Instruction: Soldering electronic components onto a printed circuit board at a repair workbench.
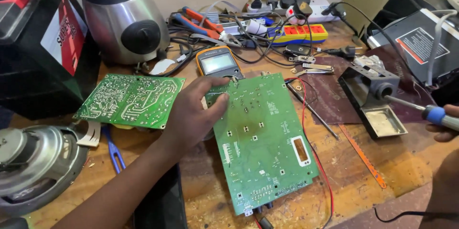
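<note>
The left hand [193, 114] is pressing with bent fingers on the upper left corner of the big green board [260, 138], which is lying on the tabletop [397, 162] with its long axis running away from the person. The right hand [442, 123], well apart to the right, is gripping a soldering iron [420, 109] whose tip is pointing toward its stand [370, 100].

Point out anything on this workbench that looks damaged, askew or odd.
The large green circuit board under the left hand has a brownish discoloured patch near its middle, like heat staining or residue. It lies askew, its near end over the bench edge. Behind it, cables sit tangled among pliers. The right hand holds a soldering iron.
</note>
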